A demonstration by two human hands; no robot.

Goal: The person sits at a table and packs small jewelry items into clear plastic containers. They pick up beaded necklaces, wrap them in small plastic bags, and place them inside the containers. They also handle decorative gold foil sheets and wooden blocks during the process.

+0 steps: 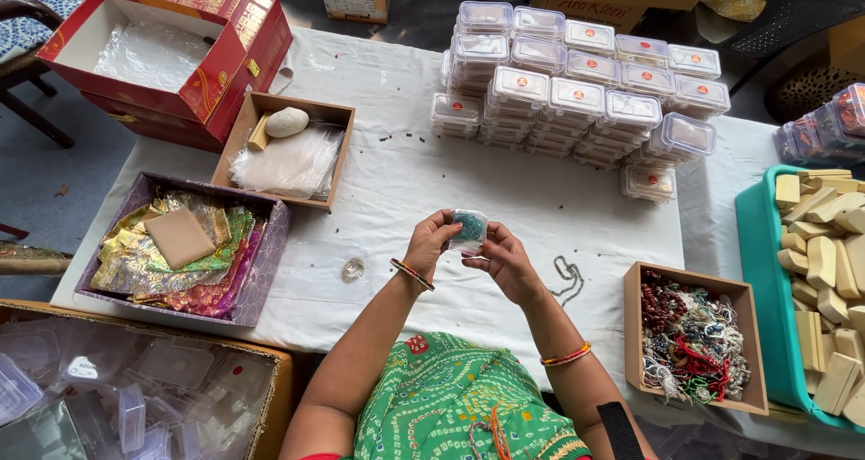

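Both hands meet above the middle of the white-covered table [396,181]. My left hand [431,242] and my right hand [503,260] together hold a small clear plastic pouch [468,230] with something teal-green inside. Each wrist wears coloured bangles. A bead chain [568,278] lies on the cloth just right of my right hand. A small clear pouch [352,269] lies on the cloth left of my left hand.
Stacks of small clear lidded boxes [577,100] fill the far side. A wooden box of beaded strings [692,338] sits at right beside a teal tray of wooden blocks [824,271]. At left are a tray of shiny foil pouches [185,248], a wooden box with plastic bags and a stone [286,145], a red gift box [171,50], and a carton of empty plastic boxes [135,397].
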